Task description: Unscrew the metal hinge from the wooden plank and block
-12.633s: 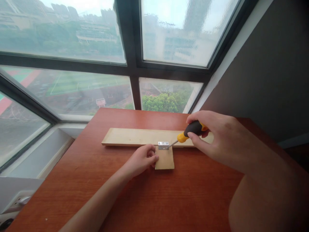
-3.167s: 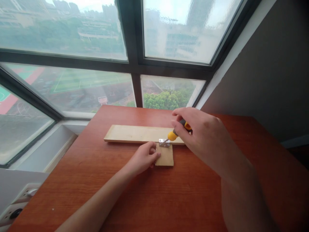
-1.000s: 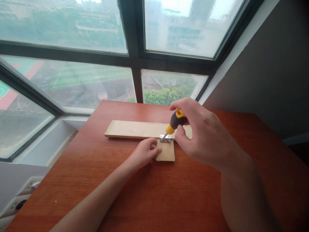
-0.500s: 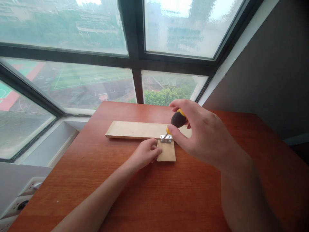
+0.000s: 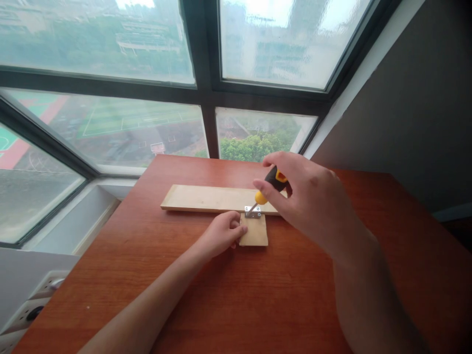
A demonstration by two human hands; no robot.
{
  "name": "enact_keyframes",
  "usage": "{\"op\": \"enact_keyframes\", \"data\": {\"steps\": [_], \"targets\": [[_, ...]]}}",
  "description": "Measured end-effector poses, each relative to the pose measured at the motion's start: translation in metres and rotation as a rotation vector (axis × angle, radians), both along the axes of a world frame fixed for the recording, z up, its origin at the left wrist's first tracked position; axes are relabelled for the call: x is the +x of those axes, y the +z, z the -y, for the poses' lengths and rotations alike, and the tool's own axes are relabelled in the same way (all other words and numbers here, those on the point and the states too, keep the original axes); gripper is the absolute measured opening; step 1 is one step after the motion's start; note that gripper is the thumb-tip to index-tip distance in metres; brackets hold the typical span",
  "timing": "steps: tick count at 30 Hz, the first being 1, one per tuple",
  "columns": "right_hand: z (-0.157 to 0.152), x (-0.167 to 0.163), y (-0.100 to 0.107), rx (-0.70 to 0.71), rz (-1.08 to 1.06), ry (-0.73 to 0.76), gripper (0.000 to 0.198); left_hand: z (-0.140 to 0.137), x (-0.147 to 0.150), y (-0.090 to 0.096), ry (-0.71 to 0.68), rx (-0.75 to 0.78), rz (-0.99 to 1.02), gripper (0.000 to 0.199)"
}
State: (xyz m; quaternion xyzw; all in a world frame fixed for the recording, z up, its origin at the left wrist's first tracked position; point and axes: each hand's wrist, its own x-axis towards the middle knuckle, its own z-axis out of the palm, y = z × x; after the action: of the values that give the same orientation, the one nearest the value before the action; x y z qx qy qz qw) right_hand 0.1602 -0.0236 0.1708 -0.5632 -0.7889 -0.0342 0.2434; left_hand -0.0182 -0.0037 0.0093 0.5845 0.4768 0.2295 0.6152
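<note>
My right hand (image 5: 309, 196) is closed around the black and yellow handle of a screwdriver (image 5: 276, 179). Its shaft slants down to a small silver hinge (image 5: 252, 213) with screws in it, where the tip meets the metal. The hinge spans the joint between a long pale wooden board (image 5: 206, 197) and a short wooden piece (image 5: 255, 233) in front of it. My left hand (image 5: 223, 231) grips the short piece by its left edge, thumb on top and the other fingers curled at the side. Part of the long board's right end is hidden behind my right hand.
Everything lies on a reddish-brown wooden table (image 5: 236, 305). Dark-framed windows (image 5: 214, 96) rise behind the table's far edge. A grey wall (image 5: 416, 103) stands to the right, and power sockets (image 5: 37, 309) are at the lower left.
The screwdriver handle has turned in my right hand, and my thumb and fingers have shifted around it. My left hand and both wooden pieces stay almost where they were.
</note>
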Motion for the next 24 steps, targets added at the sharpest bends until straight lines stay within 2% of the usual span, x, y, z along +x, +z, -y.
{"op": "enact_keyframes", "data": {"steps": [2, 5, 7, 11, 13, 15, 19, 24], "targets": [[-0.0002, 0.001, -0.0001, -0.018, -0.013, 0.03, 0.023, 0.0, -0.0002, -0.0004, -0.001, -0.009, 0.007, 0.027], [0.0029, 0.0027, 0.0012, -0.067, -0.047, 0.149, 0.042, -0.0001, -0.0002, -0.0004, -0.006, -0.016, 0.009, 0.026], [0.0042, 0.0024, 0.0019, -0.077, -0.054, 0.172, 0.046, -0.0003, 0.0, -0.0003, -0.01, -0.013, 0.01, 0.026], [0.0013, -0.0006, 0.001, -0.042, -0.027, 0.055, 0.03, -0.0006, 0.0002, -0.0003, -0.005, -0.02, 0.004, 0.024], [0.0003, -0.0013, 0.0003, -0.043, -0.042, 0.043, 0.022, -0.0004, 0.0003, 0.0004, 0.0, -0.033, -0.002, 0.024], [0.0012, -0.0009, 0.0002, -0.051, -0.068, 0.088, 0.024, 0.0, 0.0004, 0.002, 0.0, -0.039, 0.005, 0.024], [0.0043, 0.0002, 0.0011, -0.062, -0.075, 0.155, 0.041, 0.0007, 0.0006, 0.0051, -0.005, -0.046, 0.013, 0.026], [0.0006, 0.0007, -0.0006, -0.029, -0.049, 0.058, 0.025, 0.0002, 0.0003, 0.003, -0.002, -0.043, 0.007, 0.025]]}}
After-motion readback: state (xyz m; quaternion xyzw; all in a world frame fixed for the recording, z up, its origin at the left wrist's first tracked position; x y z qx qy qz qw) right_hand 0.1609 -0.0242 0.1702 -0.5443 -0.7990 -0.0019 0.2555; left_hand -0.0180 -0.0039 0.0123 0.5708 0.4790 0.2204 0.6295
